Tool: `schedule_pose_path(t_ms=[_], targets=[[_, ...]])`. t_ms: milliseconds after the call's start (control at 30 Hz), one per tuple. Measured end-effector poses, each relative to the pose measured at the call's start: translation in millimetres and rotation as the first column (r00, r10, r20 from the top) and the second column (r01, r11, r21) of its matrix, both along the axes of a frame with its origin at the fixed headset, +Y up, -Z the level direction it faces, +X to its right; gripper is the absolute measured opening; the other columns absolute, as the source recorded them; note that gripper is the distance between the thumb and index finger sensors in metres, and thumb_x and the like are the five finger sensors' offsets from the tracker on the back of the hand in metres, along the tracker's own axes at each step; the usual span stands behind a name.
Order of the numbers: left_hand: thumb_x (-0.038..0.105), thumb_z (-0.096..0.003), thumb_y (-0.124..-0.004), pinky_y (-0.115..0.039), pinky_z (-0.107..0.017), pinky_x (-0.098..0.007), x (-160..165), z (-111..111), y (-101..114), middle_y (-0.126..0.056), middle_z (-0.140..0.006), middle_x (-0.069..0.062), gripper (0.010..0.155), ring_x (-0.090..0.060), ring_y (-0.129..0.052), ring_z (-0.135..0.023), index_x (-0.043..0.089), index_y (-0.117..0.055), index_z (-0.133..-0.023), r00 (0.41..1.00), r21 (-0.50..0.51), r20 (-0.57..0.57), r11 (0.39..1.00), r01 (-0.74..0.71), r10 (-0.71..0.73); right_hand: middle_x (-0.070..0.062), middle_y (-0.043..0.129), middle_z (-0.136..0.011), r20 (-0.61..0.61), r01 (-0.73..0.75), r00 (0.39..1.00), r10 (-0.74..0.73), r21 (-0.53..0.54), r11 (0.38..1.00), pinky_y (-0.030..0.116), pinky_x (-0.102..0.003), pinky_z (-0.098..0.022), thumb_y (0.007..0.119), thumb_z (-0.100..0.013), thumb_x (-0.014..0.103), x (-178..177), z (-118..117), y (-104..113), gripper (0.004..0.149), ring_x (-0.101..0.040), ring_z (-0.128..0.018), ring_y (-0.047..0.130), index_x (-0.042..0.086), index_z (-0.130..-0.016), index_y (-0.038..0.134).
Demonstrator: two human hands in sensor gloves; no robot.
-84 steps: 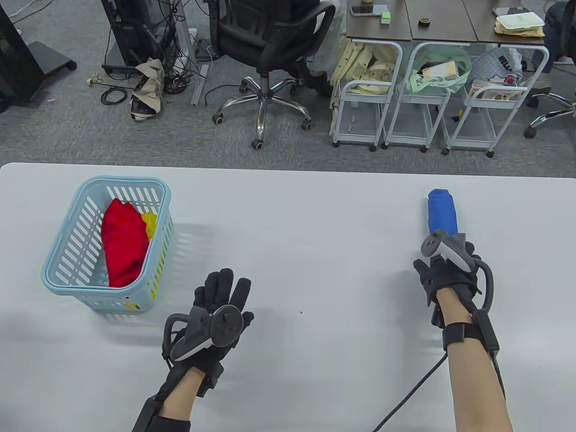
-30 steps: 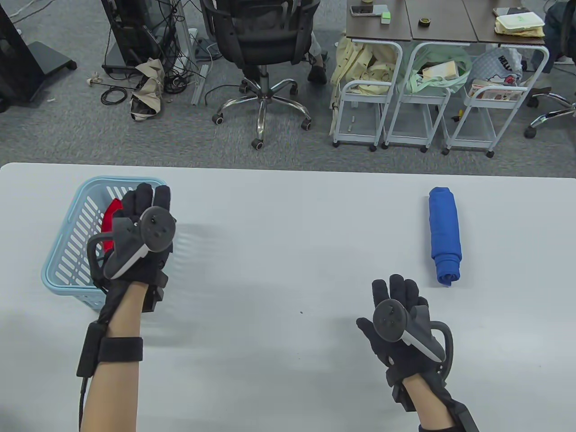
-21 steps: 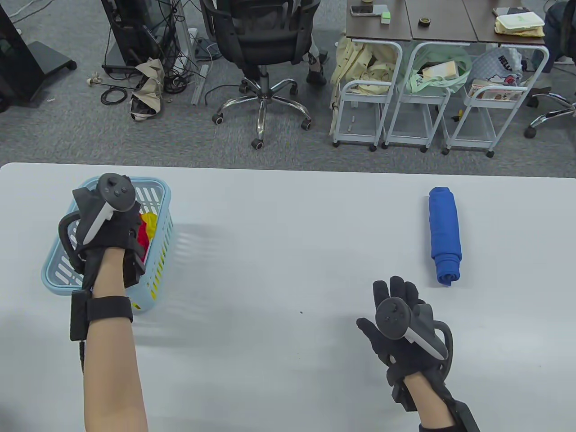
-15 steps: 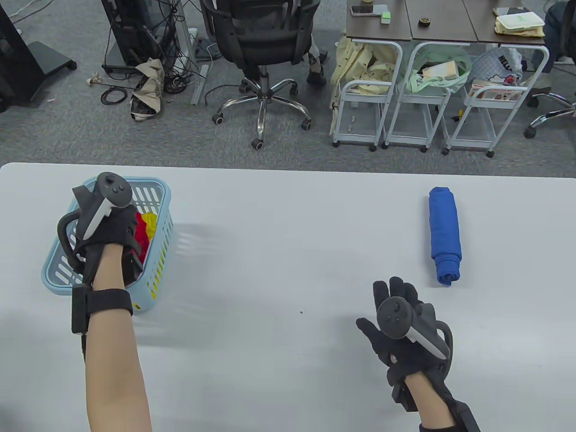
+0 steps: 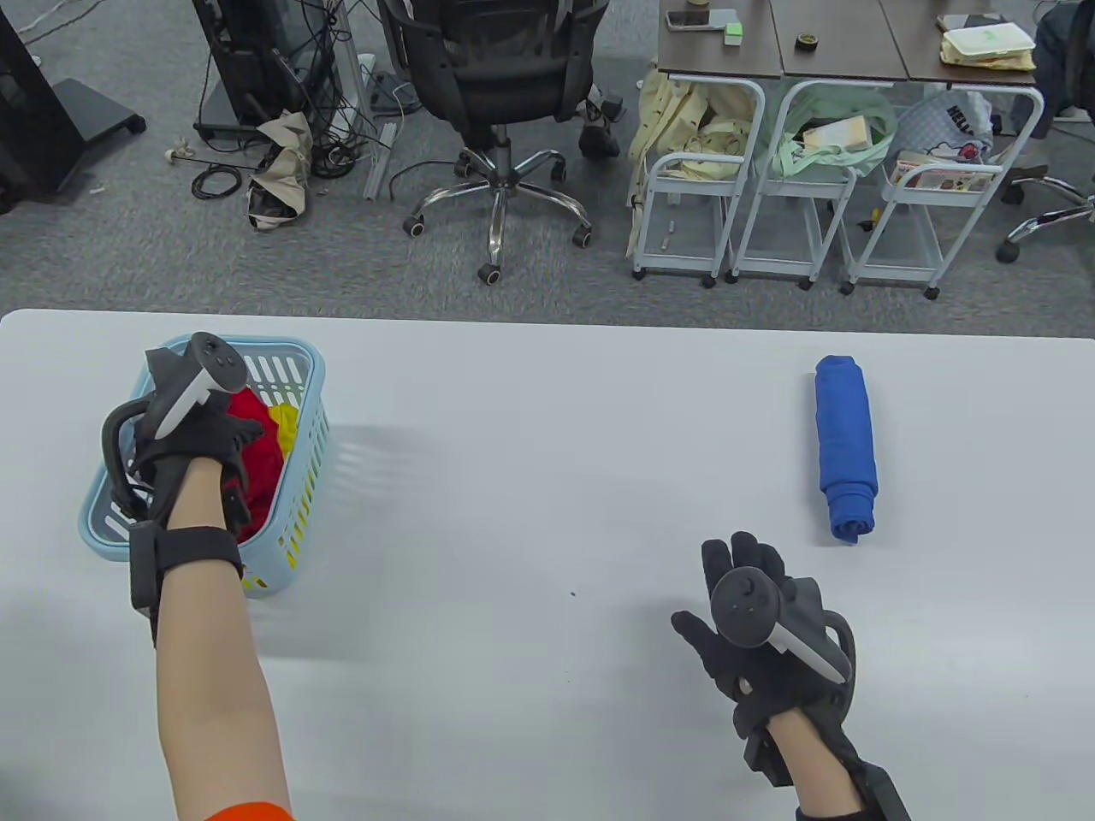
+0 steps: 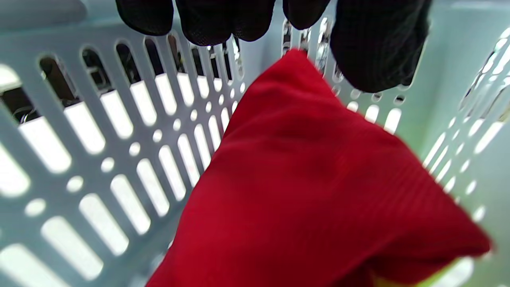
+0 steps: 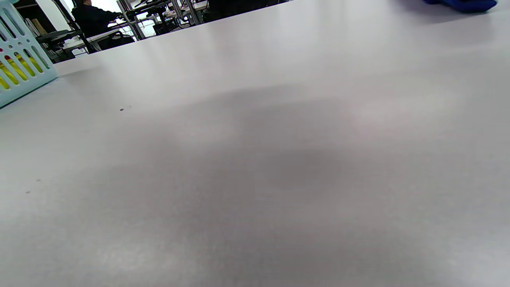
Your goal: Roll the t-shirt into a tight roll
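A red t-shirt (image 5: 261,466) lies crumpled in the light-blue basket (image 5: 299,363) at the table's left. My left hand (image 5: 214,428) is down inside the basket. In the left wrist view, the thumb and fingers (image 6: 223,20) pinch a peak of the red t-shirt (image 6: 310,171), and the cloth is drawn up into a point. A blue t-shirt (image 5: 845,449) lies rolled into a tight roll at the right. My right hand (image 5: 719,590) hovers with relaxed fingers near the front, apart from the roll and holding nothing.
A yellow garment (image 5: 287,428) lies beside the red one in the basket. The slotted basket wall (image 6: 99,131) stands close around my left hand. In the right wrist view the basket (image 7: 20,67) shows at far left and the blue roll (image 7: 462,4) at top right. Chairs and carts stand beyond the table's far edge.
My right hand let go of the blue roll and drew back toward the front. My left hand went from the table into the basket, took hold of the red t-shirt and raised it slightly.
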State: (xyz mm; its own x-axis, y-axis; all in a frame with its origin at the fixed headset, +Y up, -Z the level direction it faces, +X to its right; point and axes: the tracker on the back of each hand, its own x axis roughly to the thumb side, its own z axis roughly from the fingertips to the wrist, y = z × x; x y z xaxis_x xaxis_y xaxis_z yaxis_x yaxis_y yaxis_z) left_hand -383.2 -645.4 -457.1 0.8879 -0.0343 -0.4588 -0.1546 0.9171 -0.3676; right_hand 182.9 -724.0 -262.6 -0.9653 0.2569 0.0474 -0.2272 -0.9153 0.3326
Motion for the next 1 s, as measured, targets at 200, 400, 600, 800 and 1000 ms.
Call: schedule_pose_path(t_ms=[200, 400, 600, 800, 1000], targets=[[0.064, -0.0556, -0.069, -0.050, -0.079, -0.065, -2.3, -5.6, -30.9, -0.030, -0.130, -0.021, 0.097, -0.044, -0.043, -0.117, 0.024, -0.010, -0.121, 0.998, -0.237, -0.050, 0.970, -0.054, 0.043, -0.019, -0.009, -0.109, -0.022, 0.012, 1.000, -0.012, -0.016, 1.000, 0.017, -0.063, -0.071, 0.050, -0.057, 0.057, -1.2, 0.1, -0.6, 0.084, -0.049, -0.103, -0.001, 0.018, -0.108, -0.004], [0.069, -0.0529, -0.068, -0.050, -0.080, -0.066, 2.0, -11.3, -57.2, -0.022, -0.129, -0.025, 0.110, -0.047, -0.051, -0.115, 0.029, 0.016, -0.110, 0.993, -0.365, -0.036, 0.924, -0.116, 0.111, -0.020, -0.006, -0.110, -0.039, 0.028, 0.999, -0.030, -0.049, 0.998, 0.020, -0.063, -0.071, 0.050, -0.057, 0.057, -1.0, -0.5, -2.7, 0.083, -0.049, -0.104, 0.003, 0.018, -0.108, -0.002], [0.051, -0.0603, -0.072, -0.066, -0.075, -0.054, 4.3, -14.4, -58.0, -0.050, -0.118, -0.017, 0.102, -0.034, -0.076, -0.100, 0.026, 0.012, -0.113, 1.000, -0.353, -0.017, 0.936, -0.002, -0.004, -0.020, -0.004, -0.111, -0.044, 0.035, 0.998, -0.038, -0.057, 0.998, 0.022, -0.063, -0.072, 0.050, -0.057, 0.057, -1.9, -0.6, -3.4, 0.083, -0.049, -0.105, 0.006, 0.017, -0.109, 0.000], [0.041, -0.0598, -0.069, -0.081, -0.061, -0.043, 5.8, -14.5, -36.6, -0.083, -0.094, -0.002, 0.057, -0.021, -0.096, -0.072, 0.039, -0.051, -0.114, 0.992, -0.154, -0.014, 0.981, 0.119, -0.123, -0.021, -0.003, -0.111, -0.045, 0.046, 0.998, -0.048, -0.061, 0.997, 0.023, -0.063, -0.072, 0.050, -0.057, 0.057, -1.7, -0.6, -3.5, 0.083, -0.049, -0.105, 0.007, 0.017, -0.109, 0.000], [0.039, -0.0566, -0.071, -0.085, -0.056, -0.041, 14.7, -3.9, -8.8, -0.088, -0.086, -0.001, 0.045, -0.019, -0.100, -0.063, 0.039, -0.068, -0.102, 0.984, 0.015, -0.031, 0.985, 0.174, -0.174, -0.021, -0.003, -0.111, -0.054, 0.049, 0.997, -0.053, -0.064, 0.997, 0.023, -0.063, -0.072, 0.050, -0.057, 0.057, -2.8, -0.7, -4.2, 0.083, -0.050, -0.105, 0.007, 0.017, -0.109, 0.000]])
